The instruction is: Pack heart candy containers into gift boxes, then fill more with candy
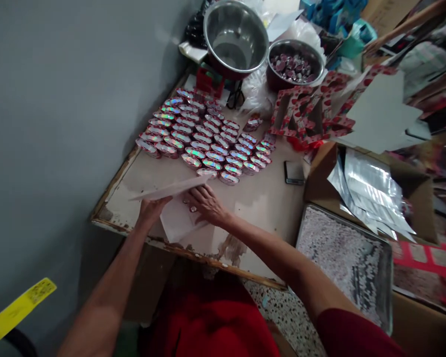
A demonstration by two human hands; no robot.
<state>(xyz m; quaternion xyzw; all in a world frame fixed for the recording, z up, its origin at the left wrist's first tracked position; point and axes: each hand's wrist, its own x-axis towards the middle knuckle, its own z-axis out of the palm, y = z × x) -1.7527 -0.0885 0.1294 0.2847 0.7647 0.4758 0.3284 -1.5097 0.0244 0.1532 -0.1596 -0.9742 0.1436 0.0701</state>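
My left hand (150, 209) grips the near edge of a white paper sheet (171, 190) and lifts it off the worn table (267, 198). My right hand (207, 203) lies beside it with fingers spread flat on a second white sheet (174, 223), fingertips close to the lifted sheet. Just beyond both hands stand several rows of small round tins with shiny holographic lids (204, 134).
A large empty steel bowl (235, 37) and a smaller bowl of small pieces (295, 64) sit at the far edge. Strawberry-print cardboard (312, 111), a small dark device (294, 172), silver pouches in a box (371, 191) and a tray of granules (345, 258) lie to the right.
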